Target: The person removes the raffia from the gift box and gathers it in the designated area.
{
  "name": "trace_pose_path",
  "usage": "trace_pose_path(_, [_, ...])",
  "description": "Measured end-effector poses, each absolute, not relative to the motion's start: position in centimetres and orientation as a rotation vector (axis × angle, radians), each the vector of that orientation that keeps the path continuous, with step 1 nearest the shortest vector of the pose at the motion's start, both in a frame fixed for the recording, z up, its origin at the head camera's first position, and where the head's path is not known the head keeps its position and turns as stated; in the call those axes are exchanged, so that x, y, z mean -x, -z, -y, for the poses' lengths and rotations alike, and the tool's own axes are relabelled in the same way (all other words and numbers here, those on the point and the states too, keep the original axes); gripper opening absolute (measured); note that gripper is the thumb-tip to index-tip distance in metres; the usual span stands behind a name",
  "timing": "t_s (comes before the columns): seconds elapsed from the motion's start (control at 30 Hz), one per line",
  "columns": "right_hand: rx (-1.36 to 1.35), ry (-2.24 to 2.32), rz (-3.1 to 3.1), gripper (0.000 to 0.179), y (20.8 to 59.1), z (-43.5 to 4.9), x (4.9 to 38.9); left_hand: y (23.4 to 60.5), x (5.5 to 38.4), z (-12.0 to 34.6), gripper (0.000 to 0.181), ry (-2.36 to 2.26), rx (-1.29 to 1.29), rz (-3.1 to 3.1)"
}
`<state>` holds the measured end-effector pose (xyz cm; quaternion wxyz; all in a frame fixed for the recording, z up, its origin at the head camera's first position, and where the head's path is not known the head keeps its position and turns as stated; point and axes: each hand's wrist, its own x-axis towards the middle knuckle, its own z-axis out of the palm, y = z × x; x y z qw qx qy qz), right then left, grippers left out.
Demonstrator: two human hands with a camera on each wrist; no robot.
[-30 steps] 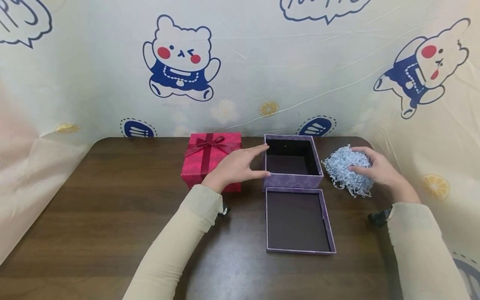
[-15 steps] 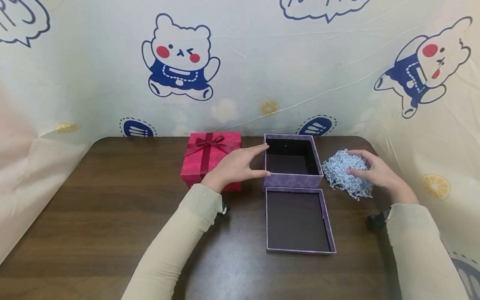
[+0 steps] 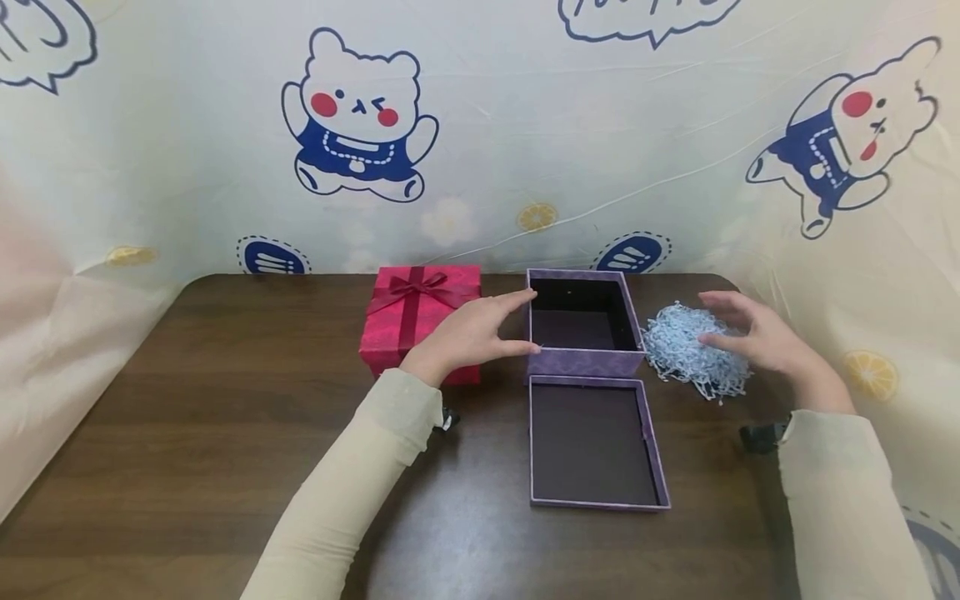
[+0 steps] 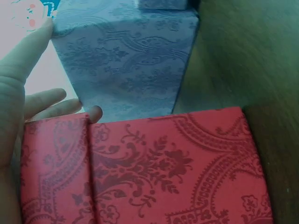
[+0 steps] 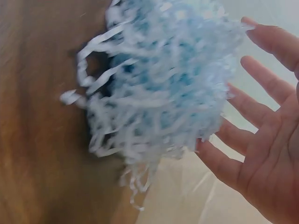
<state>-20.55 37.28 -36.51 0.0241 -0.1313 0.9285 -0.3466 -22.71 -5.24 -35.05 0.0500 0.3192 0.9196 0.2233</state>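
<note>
My left hand [image 3: 472, 337] reaches past the red gift box [image 3: 382, 337]. Its thumb and fingers are spread and touch the left wall of the purple box [image 3: 585, 362], which stands uncovered with a dark inside. The left wrist view shows the fingers lying flat along that purple wall [image 4: 126, 60]. At the right lies a loose heap of light blue shredded paper [image 3: 690, 350]. My right hand [image 3: 765, 337] is at the heap's right side, thumb and fingers apart. In the right wrist view its fingers [image 5: 264, 79] are spread at the edge of the shredded paper [image 5: 163, 84], not closed round it.
The purple lid [image 3: 596, 446] lies inside up in front of the purple box. A dark red ribbon bow [image 3: 420, 287] tops the red gift box. Behind the brown table [image 3: 225, 433] hangs a printed cloth [image 3: 487, 125], which also closes in the right side.
My right hand has loosened from the shredded paper and drawn slightly to the right. The heap sits a little lower and flatter. The left hand stays at the purple box.
</note>
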Motion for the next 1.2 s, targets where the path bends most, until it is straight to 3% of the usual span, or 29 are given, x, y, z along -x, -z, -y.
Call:
trace_pose_path(0.37, [0.452,1.146,-2.929,0.065,33.4,-34.7,19.4,33.9,22.3,7.0,0.073,-0.864,-0.965,-2.763])
trace_pose_path(0.67, [0.614,1.305,-2.859,0.064,32.2,-30.7,19.4,31.7,21.0,11.1,0.069,-0.949,-0.924,-2.833])
trace_pose_path(1.2, [0.779,1.500,-2.549,0.064,30.7,-21.5,22.3,29.5,19.2,20.7,0.069,-0.925,-0.550,-3.005])
